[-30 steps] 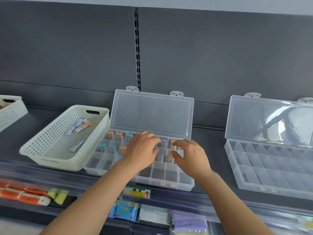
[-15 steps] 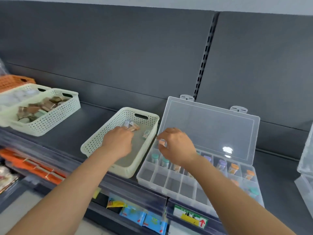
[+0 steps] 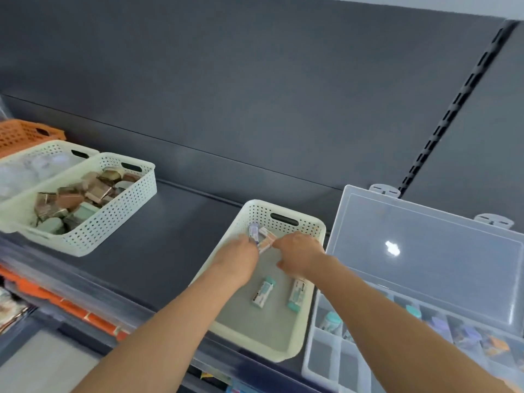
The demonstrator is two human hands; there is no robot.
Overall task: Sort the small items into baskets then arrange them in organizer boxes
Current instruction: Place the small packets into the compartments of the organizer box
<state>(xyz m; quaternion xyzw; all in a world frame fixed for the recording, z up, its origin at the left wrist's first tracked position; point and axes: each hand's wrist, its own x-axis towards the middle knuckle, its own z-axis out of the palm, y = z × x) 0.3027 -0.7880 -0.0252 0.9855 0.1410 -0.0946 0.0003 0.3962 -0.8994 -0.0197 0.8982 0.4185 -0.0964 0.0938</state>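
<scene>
A white perforated basket [image 3: 286, 354] stands at the middle of the shelf with both my hands inside it. At its far end, my left hand [image 3: 241, 259] curls its fingers onto a purple-capped tube [image 3: 253, 230]. My right hand [image 3: 300, 256] pinches the orange-capped tube [image 3: 266, 241] beside it. Two teal-capped tubes [image 3: 263, 292] [image 3: 296, 295] lie loose on the basket floor under my wrists. To the right, a clear organizer box [image 3: 320, 361] stands with its lid [image 3: 425, 251] up. Some of its compartments hold small capped tubes.
Further left on the shelf stands another white basket [image 3: 113, 222] with brownish and green packets. A second white basket [image 3: 54, 147] and an orange basket [image 3: 22, 134] stand behind it. The grey back wall lies close behind, and packaged goods fill the shelf below.
My view swung left from the organizer box to the basket. Both hands left the organizer compartments and moved into the basket, the left first, and now meet at the tubes at its far end.
</scene>
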